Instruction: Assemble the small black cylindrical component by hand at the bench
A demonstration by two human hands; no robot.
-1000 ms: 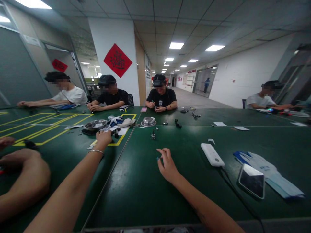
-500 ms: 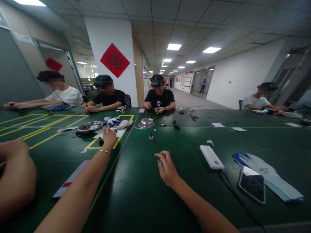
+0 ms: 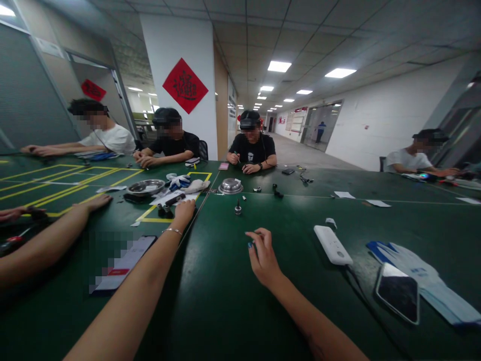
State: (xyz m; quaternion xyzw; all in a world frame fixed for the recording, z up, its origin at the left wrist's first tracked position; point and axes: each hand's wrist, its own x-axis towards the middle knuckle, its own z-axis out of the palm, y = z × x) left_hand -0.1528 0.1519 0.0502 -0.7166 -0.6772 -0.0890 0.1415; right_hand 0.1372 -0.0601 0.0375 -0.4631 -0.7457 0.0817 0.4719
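As the left hand (image 3: 185,210) is stretched far toward small dark parts (image 3: 164,210), its grip is hidden; the right hand (image 3: 263,254) is braced nearer, fingers curled, possibly pinching.

The left hand (image 3: 184,210) lies stretched out on the green table (image 3: 225,301), its fingers (image 3: 189,204) just beside small dark parts (image 3: 164,210). The right hand (image 3: 263,254) rests curled. A small metal piece (image 3: 237,207) stands beyond its fingers, and a white device (image 3: 332,244) lies off to their right.
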